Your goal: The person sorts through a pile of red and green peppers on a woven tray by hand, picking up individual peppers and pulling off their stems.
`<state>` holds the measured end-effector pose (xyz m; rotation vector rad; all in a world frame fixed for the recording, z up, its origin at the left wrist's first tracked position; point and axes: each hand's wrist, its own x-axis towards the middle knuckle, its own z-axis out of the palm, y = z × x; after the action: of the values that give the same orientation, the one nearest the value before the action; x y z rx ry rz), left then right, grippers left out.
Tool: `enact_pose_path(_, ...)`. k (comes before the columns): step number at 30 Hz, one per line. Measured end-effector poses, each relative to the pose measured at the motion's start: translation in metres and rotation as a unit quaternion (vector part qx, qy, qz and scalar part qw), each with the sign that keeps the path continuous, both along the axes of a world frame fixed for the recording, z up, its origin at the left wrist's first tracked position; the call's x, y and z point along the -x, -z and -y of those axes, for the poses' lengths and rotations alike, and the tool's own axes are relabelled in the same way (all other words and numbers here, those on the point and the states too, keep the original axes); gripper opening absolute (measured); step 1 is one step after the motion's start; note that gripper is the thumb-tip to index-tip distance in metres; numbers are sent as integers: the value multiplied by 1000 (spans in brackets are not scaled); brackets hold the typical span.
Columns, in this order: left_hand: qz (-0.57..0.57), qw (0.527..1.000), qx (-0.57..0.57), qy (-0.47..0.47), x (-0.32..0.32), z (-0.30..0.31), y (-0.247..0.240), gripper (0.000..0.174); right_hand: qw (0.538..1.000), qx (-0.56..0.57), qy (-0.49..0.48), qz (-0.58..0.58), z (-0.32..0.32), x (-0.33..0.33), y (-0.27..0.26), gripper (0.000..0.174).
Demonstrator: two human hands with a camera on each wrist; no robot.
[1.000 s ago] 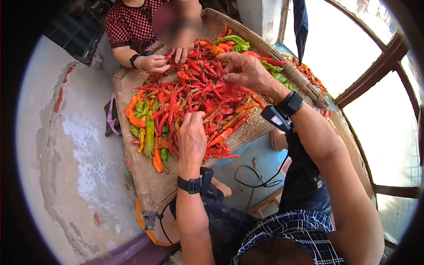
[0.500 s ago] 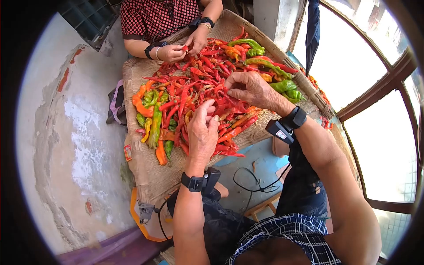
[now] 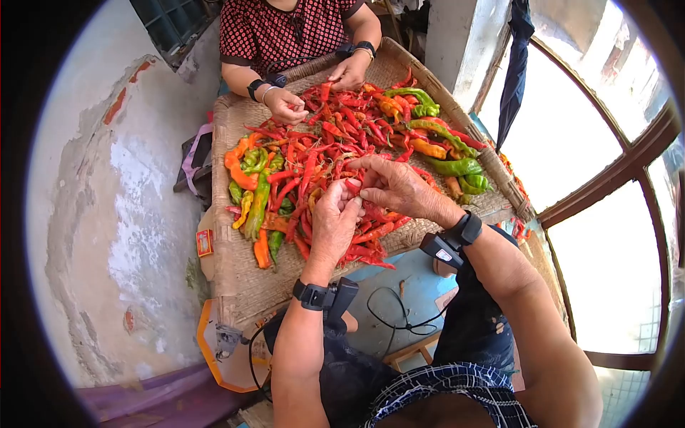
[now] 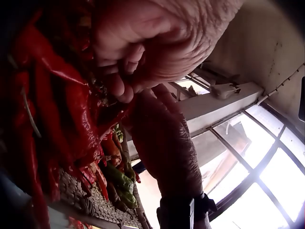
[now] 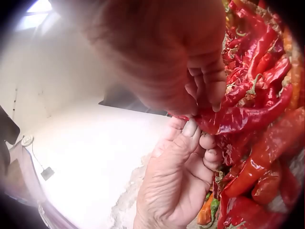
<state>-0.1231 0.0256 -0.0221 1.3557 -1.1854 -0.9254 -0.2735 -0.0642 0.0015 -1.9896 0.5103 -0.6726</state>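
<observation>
My left hand (image 3: 334,221) and right hand (image 3: 399,191) meet over the near middle of a heap of red chili peppers (image 3: 335,132). Between them is a small red chili pepper (image 3: 353,187), pinched by the fingertips of both hands. In the right wrist view the left thumb lies against red skin, with the right fingers just above it; the right wrist view also shows glossy, wrinkled chilies (image 5: 267,114) close beside the hands. Most of the held pepper is hidden behind fingers. The heap lies on a woven tray (image 3: 242,285).
Across the tray sits another person, both hands (image 3: 285,107) at the heap's far edge. Orange and green peppers (image 3: 257,189) lie at the left, more green peppers (image 3: 457,167) at the right. A dark umbrella (image 3: 515,78) hangs by the window. A black cable (image 3: 407,324) loops on the floor.
My hands were apart over the heap and have come together at a red chili pepper. The other person's hands, together half a second ago, are now separated. The head view has shifted.
</observation>
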Motion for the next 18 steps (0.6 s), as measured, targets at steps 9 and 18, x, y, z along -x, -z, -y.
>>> enact_pose_path(9, -29, 999, 17, 8, 1, -2, 0, 10, 991, -21, -65, -117, 16, 15, -7, 30)
enact_pose_path(18, -34, 999, 15, -29, -7, -3, -3, 10, 994, -33, 33, -102, 55, 41, -20, 25)
